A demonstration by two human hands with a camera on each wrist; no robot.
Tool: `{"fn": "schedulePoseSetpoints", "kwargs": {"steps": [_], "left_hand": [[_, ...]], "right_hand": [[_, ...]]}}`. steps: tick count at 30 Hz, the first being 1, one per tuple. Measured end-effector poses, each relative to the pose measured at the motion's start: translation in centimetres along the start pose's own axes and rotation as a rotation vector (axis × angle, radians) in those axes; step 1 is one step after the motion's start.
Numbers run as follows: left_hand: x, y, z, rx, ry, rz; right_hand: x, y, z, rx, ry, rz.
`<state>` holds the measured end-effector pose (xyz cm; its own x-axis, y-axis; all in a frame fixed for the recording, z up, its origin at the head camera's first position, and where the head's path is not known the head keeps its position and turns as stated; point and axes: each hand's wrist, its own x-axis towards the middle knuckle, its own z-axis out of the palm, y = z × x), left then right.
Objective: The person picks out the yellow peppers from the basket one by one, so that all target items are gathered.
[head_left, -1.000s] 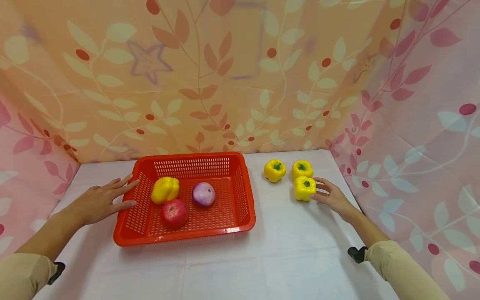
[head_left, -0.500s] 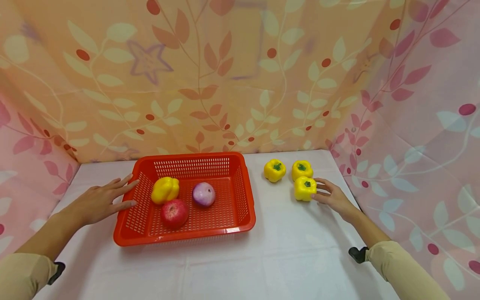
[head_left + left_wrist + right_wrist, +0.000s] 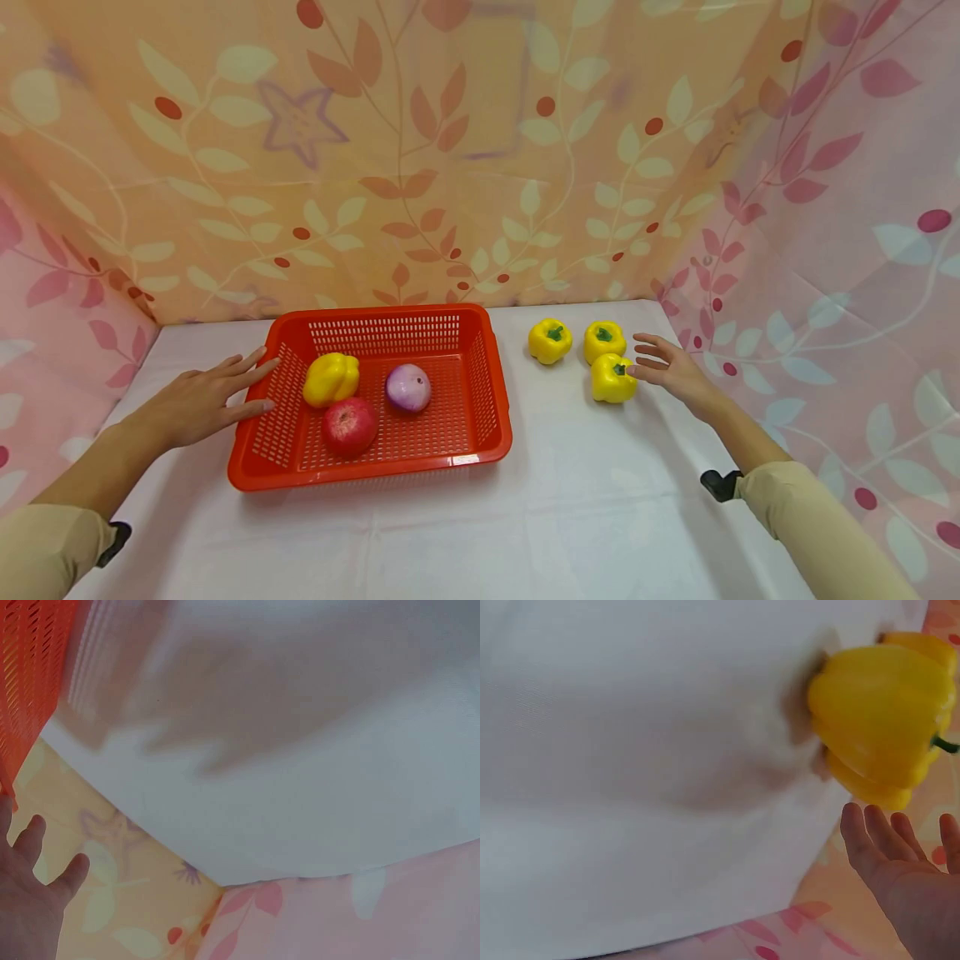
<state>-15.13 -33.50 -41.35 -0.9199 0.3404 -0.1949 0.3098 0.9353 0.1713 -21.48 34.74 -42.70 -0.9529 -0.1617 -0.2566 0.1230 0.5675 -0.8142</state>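
Beside the nearest of three yellow bell peppers, my right hand (image 3: 673,372) has its fingers spread and holds nothing. That bell pepper (image 3: 611,379) stands upright on the white table, its green stem on top; it looms large as a yellow bell pepper (image 3: 885,712) in the right wrist view, fingertips close to it. Behind it sit a second bell pepper (image 3: 603,340) and, further left, a third bell pepper (image 3: 549,342). On the left, my left hand (image 3: 198,404) reaches with straight fingers over the left rim of a red plastic basket (image 3: 450,454).
Inside the basket lie a yellow bell pepper (image 3: 330,380), a red pomegranate-like fruit (image 3: 349,427) and a purple onion (image 3: 408,388). A white cloth covers the table (image 3: 570,500). Patterned curtains (image 3: 480,167) hang along the back and both sides.
The right hand has let go of the nearest bell pepper and drawn slightly up and right, its fingers opening. That pepper now sits tilted slightly differently. The left hand has stayed put.
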Motion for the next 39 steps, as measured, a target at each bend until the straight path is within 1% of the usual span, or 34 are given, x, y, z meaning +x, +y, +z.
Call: {"fn": "schedulePoseSetpoints", "kwargs": {"steps": [7, 11, 14, 16, 21, 29, 32, 37, 39], "left_hand": [[-0.1, 0.1, 0.0, 0.003, 0.002, 0.004], [-0.1, 0.1, 0.0, 0.006, 0.006, 0.009], [-0.2, 0.1, 0.0, 0.007, 0.005, 0.009], [-0.2, 0.2, -0.1, 0.008, 0.003, 0.01], [-0.3, 0.3, -0.1, 0.014, 0.005, 0.014], [0.0, 0.4, -0.2, 0.028, 0.013, 0.015], [-0.1, 0.4, -0.4, 0.028, 0.013, 0.016], [-0.2, 0.4, -0.5, 0.04, 0.015, 0.022], [-0.1, 0.4, -0.5, 0.044, 0.018, 0.024]], "right_hand": [[0.9, -3.5, -0.9, 0.004, -0.002, -0.066], [1.5, -5.9, -0.5, -0.013, 0.002, -0.1], [2.2, -7.6, 0.2, -0.017, -0.008, -0.129], [2.8, -8.7, 0.7, -0.027, -0.018, -0.144], [3.8, -11.2, 2.4, -0.058, -0.075, -0.18], [4.7, -15.2, 5.3, -0.053, -0.174, -0.242], [4.9, -16.7, 6.6, -0.055, -0.208, -0.256], [4.5, -19.6, 9.2, -0.046, -0.277, -0.258], [4.8, -19.8, 10.4, -0.045, -0.285, -0.267]]}}
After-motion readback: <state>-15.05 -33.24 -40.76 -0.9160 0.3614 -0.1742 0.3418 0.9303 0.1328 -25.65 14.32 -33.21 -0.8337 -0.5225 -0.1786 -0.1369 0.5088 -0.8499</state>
